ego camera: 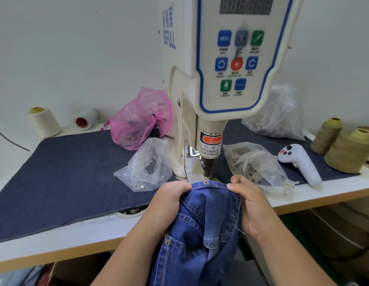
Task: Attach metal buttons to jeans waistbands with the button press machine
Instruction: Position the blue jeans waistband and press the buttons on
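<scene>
jeans waistband [210,187], at table's near edge: pinched taut by left hand [171,195] and right hand [248,200], button [205,182] under press punch [207,169]. risk: fingertips beside punch; slack denim mis-sets button.

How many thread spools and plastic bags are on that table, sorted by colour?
Cream thread spools: 1
White thread spools: 1, lying on its side
Olive thread spools: 2
Pink plastic bags: 1
Clear plastic bags: 3
Total: 8
</scene>
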A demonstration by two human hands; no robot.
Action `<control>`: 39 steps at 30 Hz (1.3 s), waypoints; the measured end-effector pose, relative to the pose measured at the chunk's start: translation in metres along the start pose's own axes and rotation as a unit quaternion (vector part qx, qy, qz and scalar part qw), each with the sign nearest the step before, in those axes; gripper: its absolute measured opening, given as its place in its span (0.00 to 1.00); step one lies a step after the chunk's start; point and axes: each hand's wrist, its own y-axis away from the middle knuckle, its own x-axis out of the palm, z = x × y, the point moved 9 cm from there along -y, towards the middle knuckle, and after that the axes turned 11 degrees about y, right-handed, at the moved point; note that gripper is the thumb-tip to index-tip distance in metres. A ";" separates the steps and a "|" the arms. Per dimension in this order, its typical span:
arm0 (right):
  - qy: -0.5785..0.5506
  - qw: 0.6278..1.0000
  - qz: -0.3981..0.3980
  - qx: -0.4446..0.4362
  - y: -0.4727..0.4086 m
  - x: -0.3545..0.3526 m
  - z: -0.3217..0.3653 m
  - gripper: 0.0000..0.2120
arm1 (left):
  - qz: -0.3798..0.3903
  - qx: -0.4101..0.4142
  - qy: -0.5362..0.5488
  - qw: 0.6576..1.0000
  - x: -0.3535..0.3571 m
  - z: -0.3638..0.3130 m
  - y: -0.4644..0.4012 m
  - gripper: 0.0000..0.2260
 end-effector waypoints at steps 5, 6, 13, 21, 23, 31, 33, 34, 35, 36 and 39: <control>0.019 0.998 0.027 -0.045 0.023 0.008 0.005 0.11 | -0.008 0.083 -0.059 0.995 0.007 -0.019 0.021 0.12; 0.020 0.998 0.038 -0.053 0.030 0.009 0.004 0.09 | -0.008 0.089 -0.044 0.995 0.008 -0.022 0.028 0.12; 0.362 0.920 0.146 -0.043 0.087 0.046 -0.027 0.38 | -0.009 0.134 0.087 0.987 -0.012 -0.071 0.076 0.14; 0.270 0.950 0.045 -0.149 0.087 0.111 -0.026 0.21 | -0.044 0.218 -0.061 0.973 -0.032 -0.113 0.108 0.13; 0.192 0.965 0.064 -0.166 0.078 0.122 -0.013 0.19 | -0.093 0.245 -0.133 0.956 -0.049 -0.125 0.121 0.11; -0.010 0.983 0.069 -0.171 0.062 0.147 0.002 0.15 | -0.236 0.227 -0.190 0.925 -0.121 -0.104 0.159 0.40; -0.046 0.984 0.090 -0.148 0.062 0.158 0.003 0.17 | -0.212 0.185 -0.163 0.946 -0.119 -0.086 0.159 0.52; -0.055 0.987 0.103 -0.114 0.062 0.163 -0.001 0.22 | -0.197 0.161 -0.145 0.956 -0.119 -0.078 0.156 0.58; -0.061 0.988 0.118 -0.075 0.062 0.170 -0.008 0.29 | -0.179 0.144 -0.127 0.965 -0.117 -0.071 0.152 0.61; -0.061 0.990 0.124 -0.035 0.063 0.176 -0.014 0.35 | -0.159 0.136 -0.115 0.971 -0.113 -0.066 0.149 0.61; -0.070 0.987 0.139 0.030 0.063 0.186 -0.027 0.31 | -0.109 0.140 -0.096 0.979 -0.102 -0.067 0.140 0.44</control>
